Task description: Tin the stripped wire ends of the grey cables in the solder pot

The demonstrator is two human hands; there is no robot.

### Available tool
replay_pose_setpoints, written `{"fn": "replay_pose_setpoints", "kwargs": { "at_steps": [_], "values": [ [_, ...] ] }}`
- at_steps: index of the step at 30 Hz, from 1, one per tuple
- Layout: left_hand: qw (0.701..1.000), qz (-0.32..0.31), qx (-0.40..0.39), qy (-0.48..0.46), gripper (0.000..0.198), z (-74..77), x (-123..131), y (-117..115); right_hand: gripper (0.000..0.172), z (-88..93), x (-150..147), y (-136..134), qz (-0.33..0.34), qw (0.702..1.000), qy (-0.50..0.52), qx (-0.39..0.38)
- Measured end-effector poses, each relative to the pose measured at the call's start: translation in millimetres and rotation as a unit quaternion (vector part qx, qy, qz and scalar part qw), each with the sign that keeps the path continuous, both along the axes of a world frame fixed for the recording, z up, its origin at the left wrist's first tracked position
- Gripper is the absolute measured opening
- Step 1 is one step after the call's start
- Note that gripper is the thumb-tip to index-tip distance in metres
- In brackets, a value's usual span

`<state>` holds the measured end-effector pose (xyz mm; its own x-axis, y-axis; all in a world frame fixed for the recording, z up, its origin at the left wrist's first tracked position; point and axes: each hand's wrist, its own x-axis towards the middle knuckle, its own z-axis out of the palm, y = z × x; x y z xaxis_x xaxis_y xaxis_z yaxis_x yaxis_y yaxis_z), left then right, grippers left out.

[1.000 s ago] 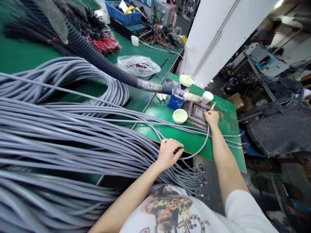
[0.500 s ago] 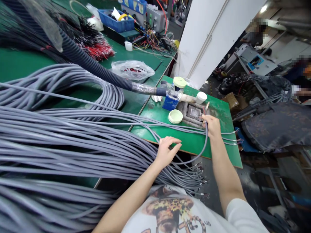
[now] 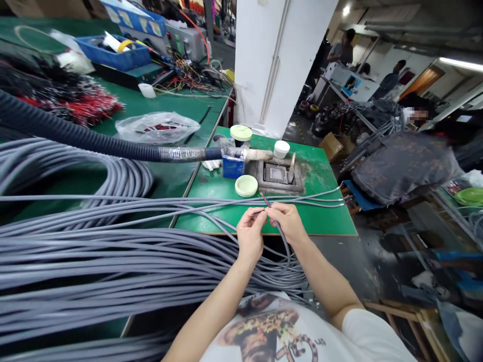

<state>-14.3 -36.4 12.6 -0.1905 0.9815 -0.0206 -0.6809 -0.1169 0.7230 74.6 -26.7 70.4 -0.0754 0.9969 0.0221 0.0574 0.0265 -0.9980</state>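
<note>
My right hand point(image 3: 287, 221) is closed around a grey cable point(image 3: 283, 235) near its stripped end, where thin red and dark wires point(image 3: 265, 200) stick out. The cable droops from that hand toward the bundle below. My left hand point(image 3: 250, 232) meets it fingertip to fingertip, pinching what looks like one thin dark wire from the same end. Just beyond both hands, a few grey cables point(image 3: 211, 201) run across the green board point(image 3: 320, 221). Farther back sits a grey block with a square metal-filled well point(image 3: 278, 174); a flat stick point(image 3: 292, 166) leans in it.
A large bundle of grey cables point(image 3: 113, 251) covers the left side. A ribbed hose point(image 3: 143, 152) reaches over the board, its nozzle beside a blue box point(image 3: 233, 167). Nearby are a pale shallow dish point(image 3: 246, 186) and a white cup point(image 3: 281, 149). A white pillar point(image 3: 275, 65) stands behind.
My right hand has drawn the cable end back from the well toward me. My left hand has come up to meet it and closed on a wire. The view has turned right.
</note>
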Motion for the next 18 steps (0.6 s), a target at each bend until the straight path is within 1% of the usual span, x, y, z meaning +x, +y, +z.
{"fn": "replay_pose_setpoints", "kwargs": {
  "at_steps": [1, 3, 4, 5, 6, 7, 8, 9, 10, 11, 13, 14, 15, 16, 18],
  "values": [
    [0.999, 0.016, 0.010, 0.030, 0.015, -0.4, -3, -1, 0.033, -0.8, 0, -2, 0.004, 1.000, -0.001, -0.004],
    [0.991, 0.065, 0.043, 0.110, 0.010, -0.8, -12, -1, 0.023, -3.9, 2, -9, 0.029, 0.999, 0.005, -0.017],
    [0.979, 0.100, 0.071, 0.162, 0.008, -0.9, -18, -2, 0.020, -6.1, 3, -13, 0.048, 0.998, 0.014, -0.026],
    [0.960, 0.132, 0.113, 0.221, 0.008, -1.1, -23, -2, 0.023, -8.7, 4, -17, 0.066, 0.997, 0.027, -0.033],
    [0.933, 0.156, 0.165, 0.278, 0.010, -1.6, -27, -3, 0.029, -11.5, 5, -22, 0.078, 0.995, 0.042, -0.038],
    [0.903, 0.167, 0.221, 0.328, 0.014, -2.2, -31, -4, 0.034, -14.2, 7, -26, 0.083, 0.994, 0.058, -0.040],
    [0.875, 0.164, 0.269, 0.367, 0.016, -3.1, -33, -5, 0.037, -16.7, 9, -29, 0.080, 0.993, 0.073, -0.040],
    [0.858, 0.150, 0.300, 0.388, 0.017, -4.2, -34, -7, 0.039, -18.9, 11, -32, 0.072, 0.993, 0.086, -0.041],
    [0.857, 0.134, 0.304, 0.393, 0.016, -5.4, -33, -9, 0.040, -20.7, 12, -34, 0.063, 0.992, 0.095, -0.043],
    [0.872, 0.121, 0.280, 0.383, 0.014, -6.7, -32, -11, 0.041, -22.1, 13, -36, 0.056, 0.992, 0.101, -0.047],
    [0.927, 0.101, 0.176, 0.316, 0.015, -9.5, -27, -16, 0.045, -24.4, 13, -39, 0.046, 0.992, 0.104, -0.056],
    [0.953, 0.077, 0.123, 0.267, 0.019, -10.9, -25, -18, 0.046, -25.3, 13, -40, 0.044, 0.992, 0.103, -0.061],
    [0.972, 0.040, 0.079, 0.216, 0.022, -12.3, -23, -20, 0.047, -26.2, 12, -42, 0.044, 0.992, 0.099, -0.066],
    [0.985, -0.010, 0.047, 0.167, 0.025, -13.7, -22, -23, 0.047, -27.1, 12, -43, 0.047, 0.992, 0.093, -0.072],
    [0.989, -0.121, 0.014, 0.088, 0.027, -16.2, -22, -28, 0.047, -28.2, 12, -46, 0.064, 0.992, 0.071, -0.087]
  ]
}}
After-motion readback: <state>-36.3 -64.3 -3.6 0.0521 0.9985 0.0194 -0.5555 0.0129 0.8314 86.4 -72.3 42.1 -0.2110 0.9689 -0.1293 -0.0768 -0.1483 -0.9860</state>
